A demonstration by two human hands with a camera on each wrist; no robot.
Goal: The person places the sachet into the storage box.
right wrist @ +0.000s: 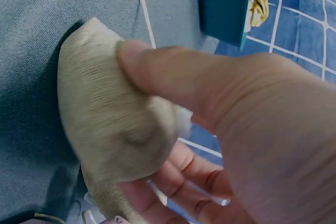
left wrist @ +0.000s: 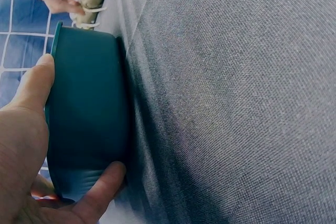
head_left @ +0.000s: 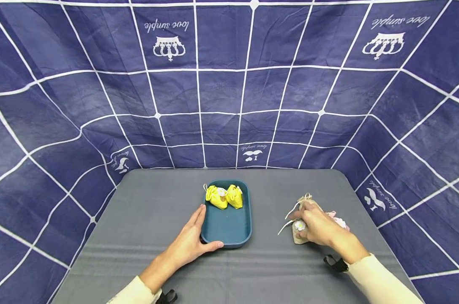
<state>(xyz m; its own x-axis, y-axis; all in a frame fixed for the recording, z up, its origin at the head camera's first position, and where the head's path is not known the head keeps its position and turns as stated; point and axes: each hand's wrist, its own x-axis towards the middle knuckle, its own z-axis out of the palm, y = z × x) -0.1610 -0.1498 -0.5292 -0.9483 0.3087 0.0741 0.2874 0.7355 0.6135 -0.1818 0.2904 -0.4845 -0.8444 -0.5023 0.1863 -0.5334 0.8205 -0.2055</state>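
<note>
My left hand (head_left: 187,240) rests at the near left corner of a teal tray (head_left: 226,230). Its thumb lies along the front, and straight fingers run up the left side. Two yellow drawstring pouches (head_left: 217,198) sit in the far end of the tray, one with a white flower. Over on the right, my right hand (head_left: 322,226) pinches a beige drawstring pouch (right wrist: 105,108) between thumb and fingers. A white flower and white cords show on its front in the head view. A second beige pouch (right wrist: 107,195) lies partly hidden beneath that hand.
Something pink (head_left: 340,220), partly hidden, lies beyond the right wrist. The grey table (head_left: 157,202) is bounded at the back and sides by a navy cloth (head_left: 222,93) with white grid lines.
</note>
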